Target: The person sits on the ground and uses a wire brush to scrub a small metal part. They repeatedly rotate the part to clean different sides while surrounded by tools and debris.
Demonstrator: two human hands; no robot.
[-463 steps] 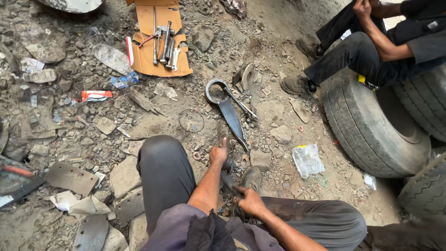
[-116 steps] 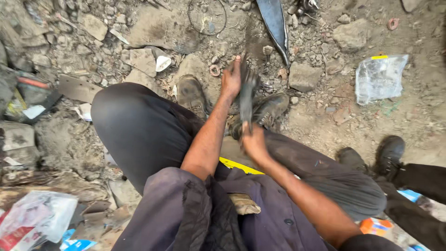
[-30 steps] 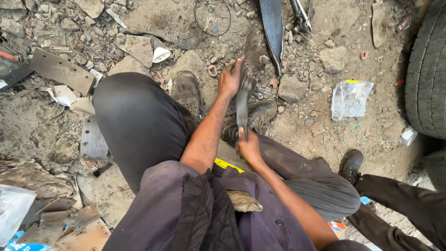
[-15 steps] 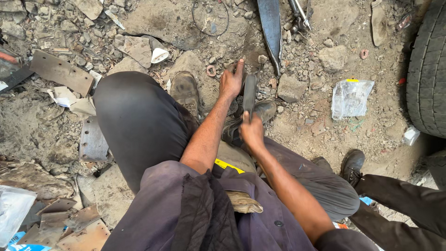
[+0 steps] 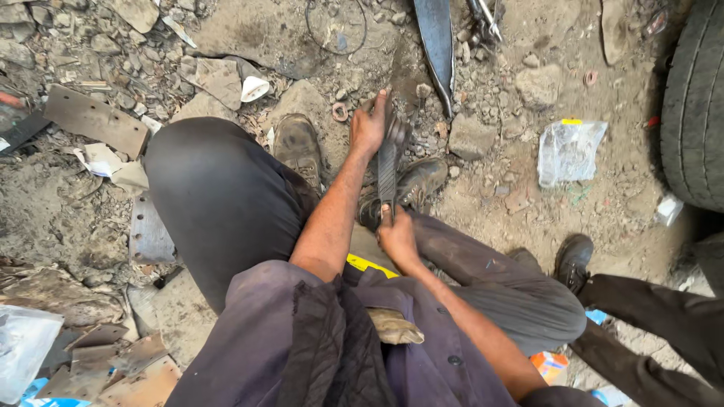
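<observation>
Hands grip a dark, flat metal strip [image 5: 388, 162] stood upright between the person's shoes on rubble-strewn ground [image 5: 498, 196]: the left hand [image 5: 369, 124] is closed around its top end, the right hand [image 5: 396, 237] clasps its lower end. A long dark blade [image 5: 437, 38] lies just beyond, a clear plastic bag [image 5: 569, 151] to the right near a tyre [image 5: 694, 105].
</observation>
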